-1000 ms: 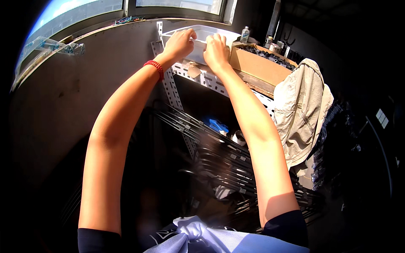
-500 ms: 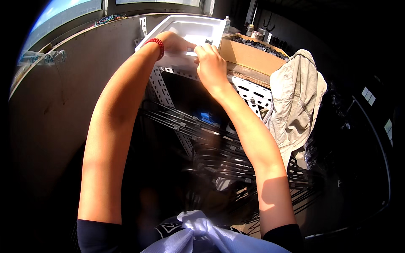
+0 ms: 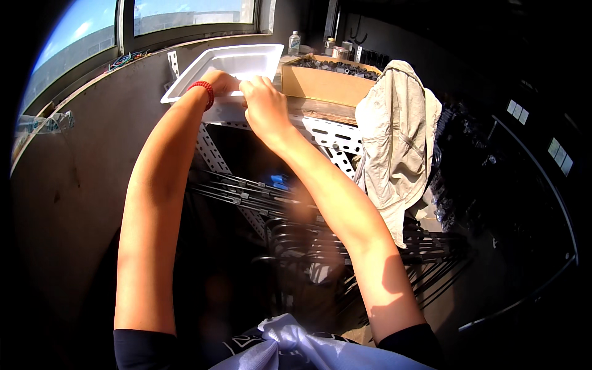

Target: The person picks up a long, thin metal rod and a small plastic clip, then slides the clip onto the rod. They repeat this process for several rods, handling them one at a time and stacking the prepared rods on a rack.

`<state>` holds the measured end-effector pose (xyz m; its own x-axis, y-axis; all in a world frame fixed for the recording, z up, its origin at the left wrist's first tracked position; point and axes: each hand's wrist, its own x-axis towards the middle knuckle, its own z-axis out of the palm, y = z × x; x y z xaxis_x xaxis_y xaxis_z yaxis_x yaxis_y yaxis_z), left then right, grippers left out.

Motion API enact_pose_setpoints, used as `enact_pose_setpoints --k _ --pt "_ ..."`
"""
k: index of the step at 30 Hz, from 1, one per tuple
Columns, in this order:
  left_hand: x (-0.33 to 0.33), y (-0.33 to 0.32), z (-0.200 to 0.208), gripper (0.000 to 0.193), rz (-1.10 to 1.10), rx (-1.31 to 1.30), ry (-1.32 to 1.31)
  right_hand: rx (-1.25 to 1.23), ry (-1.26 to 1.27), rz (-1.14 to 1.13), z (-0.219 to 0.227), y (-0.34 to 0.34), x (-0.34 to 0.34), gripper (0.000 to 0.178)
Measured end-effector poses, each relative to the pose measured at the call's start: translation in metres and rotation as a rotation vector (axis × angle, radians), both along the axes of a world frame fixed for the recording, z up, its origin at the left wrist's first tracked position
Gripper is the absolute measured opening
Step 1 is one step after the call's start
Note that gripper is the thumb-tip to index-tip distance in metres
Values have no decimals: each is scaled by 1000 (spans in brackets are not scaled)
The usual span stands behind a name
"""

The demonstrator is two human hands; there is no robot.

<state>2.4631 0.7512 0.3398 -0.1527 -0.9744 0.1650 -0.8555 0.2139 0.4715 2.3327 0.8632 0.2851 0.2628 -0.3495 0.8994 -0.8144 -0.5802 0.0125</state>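
Observation:
A white plastic tray (image 3: 266,57) stands at the far left by the window, and both my arms reach to it. My left hand (image 3: 220,82), below a red bead bracelet (image 3: 203,88), is over the tray's near side with its fingers bent inward. Close against it, my right hand (image 3: 265,106) is closed at the tray's near right edge, fingers curled and thumb tucked in. The fingertips of the two hands meet; whatever they hold is hidden or too small to make out.
Right of the tray is a cardboard box (image 3: 324,84) of small black parts on a perforated metal frame (image 3: 333,137). A beige cloth (image 3: 394,129) hangs beside it. Below, bundles of black rods (image 3: 240,196) stick out. A clear bottle (image 3: 294,43) stands behind.
The view has shifted, so the tray, box and cloth appear farther left. My hands stay together at the tray's near edge, with the right hand slightly more closed over.

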Motion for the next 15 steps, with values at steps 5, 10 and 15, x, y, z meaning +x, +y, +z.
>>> enact_pose_setpoints --k 5,10,15 --pt "-14 25 16 44 -84 75 -173 -8 -29 -5 3 0 -1 9" --pt "-8 -1 22 31 -373 -147 -321 17 -49 13 7 -2 1 13" --pt "-11 20 30 26 -266 -323 30 33 -34 -23 7 -3 2 18"
